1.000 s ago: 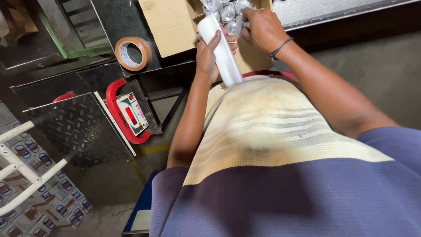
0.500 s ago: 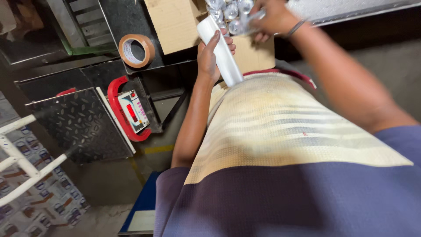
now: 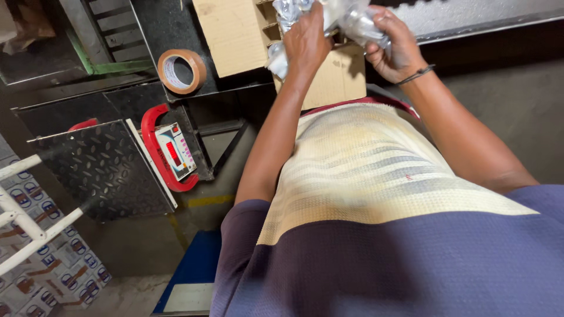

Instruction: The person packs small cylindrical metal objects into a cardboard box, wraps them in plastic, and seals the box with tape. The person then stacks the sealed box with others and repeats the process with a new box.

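Dark metal shelving and a grey concrete floor fill the view from above, with an open cardboard box at the 12 o'clock edge, its divider cells showing near the top. Both hands work over that box on a crinkled bundle of clear plastic wrap that seems to hold small shiny pieces; what they are cannot be told. The left hand lies knuckles up, fingers curled down and closed on the bundle's 9 o'clock side, so the plastic spills out below it toward 7 o'clock. The right hand grips the 3 o'clock side, fingers wrapped over the top of the plastic, a thin dark band at its wrist. The bundle sits between the two grips, just above the box's cells. Both forearms reach up from 6 o'clock, elbows spread wide beside a yellow-and-purple shirt. At 10 o'clock from the hands a roll of brown tape rests on a dark ledge. Further toward 8 o'clock stands a platform scale with a red-framed display.
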